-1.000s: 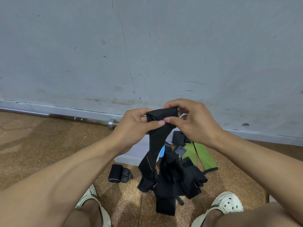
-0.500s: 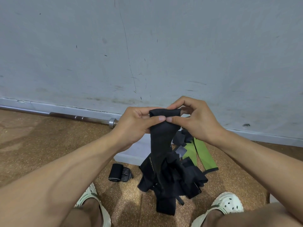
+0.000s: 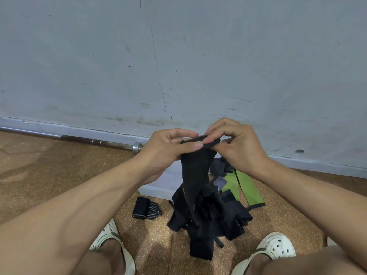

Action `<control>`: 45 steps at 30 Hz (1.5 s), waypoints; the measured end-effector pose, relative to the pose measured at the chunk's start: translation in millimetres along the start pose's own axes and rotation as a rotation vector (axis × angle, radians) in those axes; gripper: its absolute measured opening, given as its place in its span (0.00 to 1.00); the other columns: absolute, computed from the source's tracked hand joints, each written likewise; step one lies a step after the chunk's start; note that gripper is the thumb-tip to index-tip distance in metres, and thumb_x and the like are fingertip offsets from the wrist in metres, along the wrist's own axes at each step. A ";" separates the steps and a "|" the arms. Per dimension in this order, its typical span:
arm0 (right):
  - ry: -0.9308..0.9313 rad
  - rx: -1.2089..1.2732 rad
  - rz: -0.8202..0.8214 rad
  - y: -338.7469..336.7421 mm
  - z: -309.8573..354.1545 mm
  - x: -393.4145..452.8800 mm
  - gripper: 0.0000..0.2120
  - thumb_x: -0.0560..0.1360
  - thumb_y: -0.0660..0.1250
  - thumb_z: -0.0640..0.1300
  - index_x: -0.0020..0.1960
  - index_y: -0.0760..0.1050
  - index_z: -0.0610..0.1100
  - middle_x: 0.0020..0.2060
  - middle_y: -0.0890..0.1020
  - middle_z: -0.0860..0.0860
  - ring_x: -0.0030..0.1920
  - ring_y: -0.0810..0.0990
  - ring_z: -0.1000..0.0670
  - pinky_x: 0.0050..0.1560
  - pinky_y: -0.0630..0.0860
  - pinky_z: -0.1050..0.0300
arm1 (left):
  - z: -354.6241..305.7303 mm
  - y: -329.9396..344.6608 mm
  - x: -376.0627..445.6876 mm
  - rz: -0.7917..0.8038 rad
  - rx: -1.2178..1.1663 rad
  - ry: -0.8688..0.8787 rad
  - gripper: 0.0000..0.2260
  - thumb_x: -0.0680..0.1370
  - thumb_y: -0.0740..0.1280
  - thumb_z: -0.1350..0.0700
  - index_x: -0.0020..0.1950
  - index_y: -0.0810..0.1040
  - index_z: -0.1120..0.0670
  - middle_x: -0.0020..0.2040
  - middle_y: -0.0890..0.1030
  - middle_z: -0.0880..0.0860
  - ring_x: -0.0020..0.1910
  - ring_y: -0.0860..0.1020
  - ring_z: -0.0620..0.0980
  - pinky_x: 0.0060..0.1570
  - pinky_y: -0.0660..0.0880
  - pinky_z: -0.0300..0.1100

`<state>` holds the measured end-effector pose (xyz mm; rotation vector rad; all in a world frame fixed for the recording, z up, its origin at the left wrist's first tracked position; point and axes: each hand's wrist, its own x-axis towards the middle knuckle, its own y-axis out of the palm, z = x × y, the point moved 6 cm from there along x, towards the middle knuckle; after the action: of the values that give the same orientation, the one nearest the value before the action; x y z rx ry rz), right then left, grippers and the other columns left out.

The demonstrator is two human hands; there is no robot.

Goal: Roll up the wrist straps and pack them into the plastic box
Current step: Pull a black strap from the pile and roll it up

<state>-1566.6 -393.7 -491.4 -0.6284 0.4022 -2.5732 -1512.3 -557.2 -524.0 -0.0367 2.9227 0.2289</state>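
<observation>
A long black wrist strap [image 3: 195,171] hangs from both hands above the floor. My left hand [image 3: 168,150] pinches its top end from the left, thumb on top. From the right, my right hand [image 3: 236,146] pinches the same folded-over end. Below lies a heap of black straps [image 3: 214,217], with green straps [image 3: 245,184] to its right. A rolled black striped strap [image 3: 146,208] lies on the floor to the left. The white plastic box [image 3: 164,180] sits behind the heap, mostly hidden by my left arm and the hanging strap.
A steel barbell [image 3: 99,142] lies along the base of the grey wall [image 3: 178,66]. My two feet in white clogs [image 3: 275,248] flank the heap on the brown cork floor [image 3: 49,171].
The strap's top end has been folded flatter and lower between my fingers, and both hands have shifted slightly right.
</observation>
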 end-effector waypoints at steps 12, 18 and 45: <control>0.224 0.084 0.216 4.9 -4.2 0.3 0.21 0.68 0.77 0.51 0.59 0.78 0.50 0.52 0.87 0.49 0.55 0.85 0.47 0.64 0.79 0.47 | -14.6 -7.8 0.9 -0.072 0.061 0.165 0.12 0.72 0.77 0.67 0.52 0.84 0.56 0.47 0.88 0.55 0.44 0.85 0.49 0.44 0.80 0.37; 0.219 0.087 0.161 5.2 -8.1 -1.1 0.15 0.69 0.80 0.41 0.53 0.81 0.48 0.50 0.87 0.46 0.50 0.87 0.41 0.60 0.81 0.41 | -6.8 -4.6 -0.1 -0.032 0.015 0.130 0.14 0.73 0.75 0.67 0.56 0.82 0.57 0.49 0.87 0.57 0.46 0.85 0.52 0.46 0.82 0.42; 0.401 0.312 0.126 4.9 -11.6 1.9 0.15 0.75 0.73 0.38 0.60 0.83 0.46 0.51 0.88 0.47 0.49 0.88 0.47 0.44 0.84 0.58 | 1.4 -0.5 4.0 0.032 0.103 0.110 0.16 0.87 0.57 0.51 0.64 0.81 0.56 0.57 0.86 0.56 0.59 0.84 0.54 0.63 0.78 0.52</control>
<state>-1572.1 -396.9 -502.4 0.0240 0.1508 -2.5576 -1515.8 -557.5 -526.2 0.0137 3.0419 0.0829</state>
